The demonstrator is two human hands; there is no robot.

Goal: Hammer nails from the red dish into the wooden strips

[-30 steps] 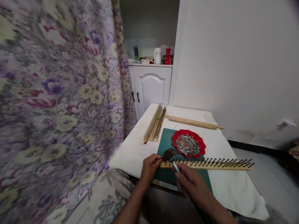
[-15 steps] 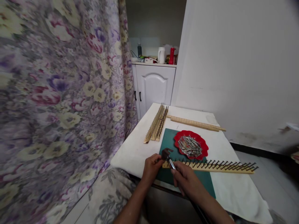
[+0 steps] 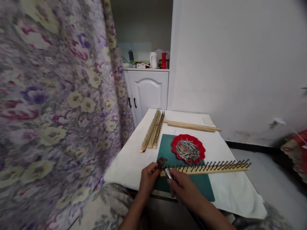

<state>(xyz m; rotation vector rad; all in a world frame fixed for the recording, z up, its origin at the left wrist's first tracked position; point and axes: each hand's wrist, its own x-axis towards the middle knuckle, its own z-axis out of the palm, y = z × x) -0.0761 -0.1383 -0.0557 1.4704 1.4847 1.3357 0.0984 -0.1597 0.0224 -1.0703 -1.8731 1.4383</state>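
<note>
My right hand (image 3: 184,190) is closed round the handle of a small hammer (image 3: 163,166), whose dark head sits low over the left end of a long wooden strip (image 3: 206,168) studded with a row of nails. My left hand (image 3: 148,177) is pinched shut at that same end of the strip, right beside the hammer head; what its fingertips hold is too small to make out. The strip lies across a green cutting mat (image 3: 187,183). Behind it a red scalloped dish (image 3: 200,149) holds a heap of loose nails (image 3: 187,150).
The mat lies on a white-covered table (image 3: 134,153). Two more nailed strips (image 3: 152,131) lie at its far left, and plain wooden strips (image 3: 192,126) along the back. A floral curtain (image 3: 55,105) hangs at the left. A white cabinet (image 3: 146,92) stands behind, a white wall (image 3: 235,64) at the right.
The hammer head has come down from above the strip to its left end. My left hand has stayed pinched there. The view has swung slightly.
</note>
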